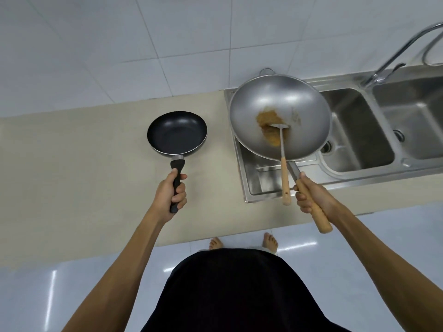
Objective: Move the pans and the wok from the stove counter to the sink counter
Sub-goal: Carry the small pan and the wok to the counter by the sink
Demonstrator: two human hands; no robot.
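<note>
Over the table's near edge: left hand [171,192] closed on pan [177,133] handle; right hand [311,195] closed on wok [279,116] handle, wok above the sink [359,130] drainboard. Risk: loose spatula [284,161] and food residue [268,127] may slide out if wok tilts.

Bare arms [124,264], bare feet [270,241], black clothing [230,293].

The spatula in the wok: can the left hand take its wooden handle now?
Probably not yet. The left hand is closed around the black frying pan handle, so it is occupied. The spatula handle itself lies uncovered beside the right hand, which grips the wok handle.
</note>
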